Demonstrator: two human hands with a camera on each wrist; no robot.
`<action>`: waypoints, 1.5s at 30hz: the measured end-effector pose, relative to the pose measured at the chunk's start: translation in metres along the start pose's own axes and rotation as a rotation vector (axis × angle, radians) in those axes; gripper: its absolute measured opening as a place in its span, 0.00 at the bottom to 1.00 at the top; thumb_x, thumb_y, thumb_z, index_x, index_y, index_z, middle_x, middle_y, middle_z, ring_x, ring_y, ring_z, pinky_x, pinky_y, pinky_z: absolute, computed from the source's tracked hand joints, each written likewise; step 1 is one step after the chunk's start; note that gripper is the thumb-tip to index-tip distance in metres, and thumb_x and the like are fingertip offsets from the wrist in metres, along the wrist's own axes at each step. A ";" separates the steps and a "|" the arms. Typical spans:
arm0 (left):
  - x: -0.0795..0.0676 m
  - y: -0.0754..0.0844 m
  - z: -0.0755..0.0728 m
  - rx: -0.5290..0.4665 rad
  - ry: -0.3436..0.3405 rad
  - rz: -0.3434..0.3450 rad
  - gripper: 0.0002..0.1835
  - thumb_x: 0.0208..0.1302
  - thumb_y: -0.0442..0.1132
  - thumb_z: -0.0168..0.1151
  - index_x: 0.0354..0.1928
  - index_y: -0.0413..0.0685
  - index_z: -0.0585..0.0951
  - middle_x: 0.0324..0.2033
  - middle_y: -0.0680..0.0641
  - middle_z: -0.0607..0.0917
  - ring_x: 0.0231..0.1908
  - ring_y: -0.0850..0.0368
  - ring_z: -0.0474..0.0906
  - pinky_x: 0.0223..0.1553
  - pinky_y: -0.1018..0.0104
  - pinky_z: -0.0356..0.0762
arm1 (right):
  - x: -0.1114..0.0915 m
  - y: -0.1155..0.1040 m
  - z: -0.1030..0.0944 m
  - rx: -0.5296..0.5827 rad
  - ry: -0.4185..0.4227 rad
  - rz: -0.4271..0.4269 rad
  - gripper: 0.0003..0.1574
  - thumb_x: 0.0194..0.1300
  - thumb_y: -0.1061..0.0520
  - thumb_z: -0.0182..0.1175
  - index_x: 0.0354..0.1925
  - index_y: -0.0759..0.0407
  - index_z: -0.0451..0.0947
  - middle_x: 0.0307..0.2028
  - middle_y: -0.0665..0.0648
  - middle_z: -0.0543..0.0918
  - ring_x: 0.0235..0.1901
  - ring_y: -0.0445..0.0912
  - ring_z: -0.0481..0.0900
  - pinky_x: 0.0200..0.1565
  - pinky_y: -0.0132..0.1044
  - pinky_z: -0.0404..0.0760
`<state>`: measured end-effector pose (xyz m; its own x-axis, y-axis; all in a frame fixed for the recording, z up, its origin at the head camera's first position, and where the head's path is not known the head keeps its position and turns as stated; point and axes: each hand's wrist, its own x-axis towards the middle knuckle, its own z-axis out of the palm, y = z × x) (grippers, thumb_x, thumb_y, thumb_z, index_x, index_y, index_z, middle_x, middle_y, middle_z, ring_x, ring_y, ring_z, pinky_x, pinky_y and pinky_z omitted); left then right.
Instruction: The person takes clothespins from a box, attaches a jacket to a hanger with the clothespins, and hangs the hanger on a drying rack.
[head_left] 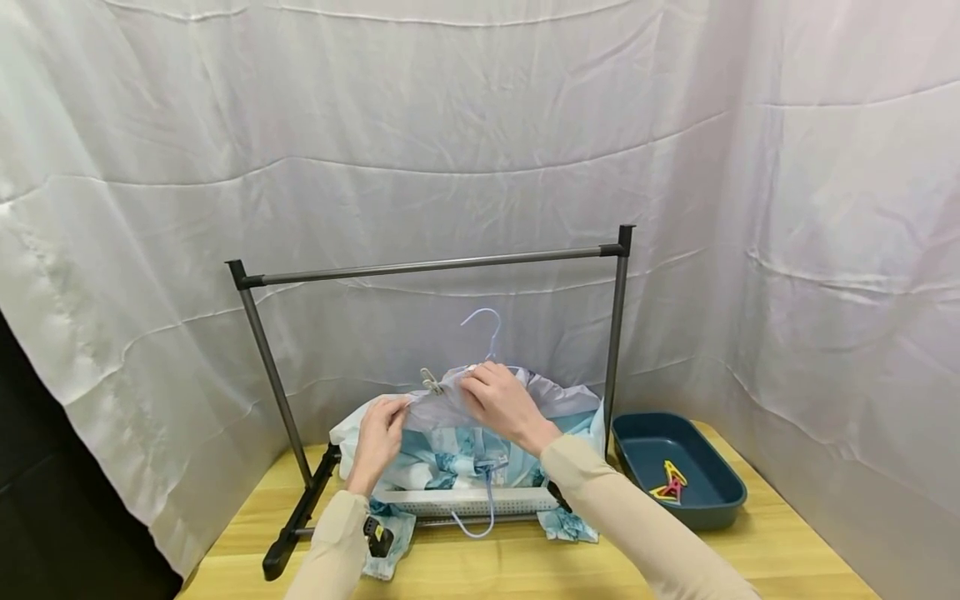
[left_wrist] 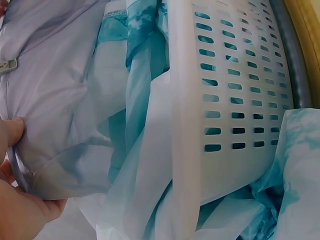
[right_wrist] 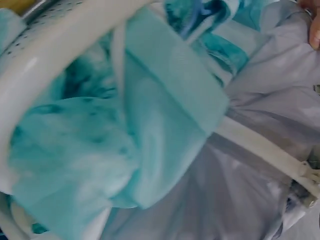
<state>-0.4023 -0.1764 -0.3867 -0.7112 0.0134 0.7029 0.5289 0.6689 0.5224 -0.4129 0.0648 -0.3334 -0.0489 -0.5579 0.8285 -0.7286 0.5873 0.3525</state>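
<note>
A lavender-grey garment (head_left: 431,410) is spread along a pale blue hanger (head_left: 495,325), whose hook stands up above it. My left hand (head_left: 381,437) pinches the garment's left end between thumb and fingers, as the left wrist view also shows. With curled fingers, my right hand (head_left: 506,404) grips the top edge near the hanger's neck, where a small whitish piece shows by the fingertips. A beige clothespin (head_left: 431,382) sits on the edge between my hands. In the right wrist view, a whitish clip (right_wrist: 310,177) is at the right edge; my right hand is out of sight there.
A white perforated basket (left_wrist: 185,125) holds teal-and-white cloth (head_left: 442,454), some draped over its sides. A second blue hanger's hook (head_left: 491,508) hangs over its front. A metal rack (head_left: 435,267) stands around it. At right, a dark blue bin (head_left: 637,442) contains several clothespins (head_left: 671,483).
</note>
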 end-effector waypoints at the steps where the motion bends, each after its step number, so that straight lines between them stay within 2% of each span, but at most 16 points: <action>1: 0.000 0.000 0.000 -0.006 -0.005 -0.009 0.13 0.70 0.31 0.56 0.52 0.37 0.84 0.41 0.41 0.84 0.42 0.47 0.76 0.42 0.53 0.73 | -0.003 0.000 -0.001 -0.002 -0.004 -0.001 0.05 0.65 0.61 0.62 0.36 0.56 0.85 0.34 0.50 0.84 0.35 0.45 0.78 0.40 0.37 0.75; 6: -0.001 0.000 0.001 -0.019 -0.033 -0.025 0.14 0.72 0.34 0.55 0.54 0.38 0.83 0.43 0.41 0.84 0.43 0.47 0.75 0.42 0.54 0.73 | -0.016 0.004 -0.002 -0.022 0.004 -0.019 0.05 0.63 0.62 0.62 0.35 0.56 0.85 0.32 0.50 0.83 0.33 0.45 0.78 0.40 0.36 0.76; 14: -0.002 -0.003 0.000 -0.029 -0.006 -0.008 0.12 0.70 0.32 0.57 0.51 0.38 0.84 0.38 0.43 0.83 0.36 0.52 0.72 0.37 0.60 0.70 | -0.037 0.008 -0.008 0.003 0.062 -0.066 0.05 0.59 0.63 0.67 0.36 0.58 0.85 0.35 0.51 0.84 0.39 0.46 0.80 0.48 0.38 0.78; 21: -0.002 -0.003 -0.002 -0.039 -0.004 -0.044 0.13 0.71 0.33 0.57 0.53 0.39 0.84 0.36 0.44 0.82 0.34 0.54 0.70 0.37 0.62 0.69 | -0.046 0.020 -0.024 0.021 0.095 0.003 0.08 0.57 0.65 0.68 0.37 0.59 0.85 0.38 0.53 0.84 0.40 0.47 0.80 0.48 0.40 0.79; 28: 0.000 -0.001 -0.004 -0.025 -0.013 -0.050 0.13 0.71 0.34 0.56 0.53 0.40 0.84 0.35 0.44 0.81 0.34 0.54 0.69 0.37 0.62 0.68 | -0.059 0.035 -0.035 0.001 0.045 0.015 0.11 0.53 0.65 0.71 0.37 0.59 0.84 0.38 0.53 0.84 0.41 0.47 0.79 0.47 0.39 0.79; 38: 0.002 -0.003 -0.004 -0.035 -0.040 -0.077 0.14 0.72 0.35 0.55 0.55 0.42 0.82 0.37 0.45 0.81 0.35 0.55 0.70 0.37 0.62 0.70 | -0.077 0.047 -0.044 -0.015 -0.050 -0.039 0.13 0.51 0.66 0.72 0.37 0.59 0.85 0.37 0.53 0.83 0.38 0.46 0.78 0.40 0.36 0.79; 45: 0.001 -0.005 -0.004 -0.046 -0.046 -0.086 0.15 0.73 0.34 0.54 0.57 0.42 0.82 0.37 0.44 0.81 0.34 0.56 0.70 0.37 0.62 0.70 | -0.096 0.057 -0.049 -0.028 -0.107 -0.080 0.09 0.54 0.65 0.69 0.36 0.59 0.85 0.35 0.53 0.83 0.36 0.46 0.79 0.39 0.37 0.78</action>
<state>-0.4040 -0.1825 -0.3867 -0.7747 -0.0077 0.6323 0.4849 0.6345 0.6018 -0.4162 0.1808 -0.3717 -0.0647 -0.6622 0.7465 -0.7140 0.5533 0.4289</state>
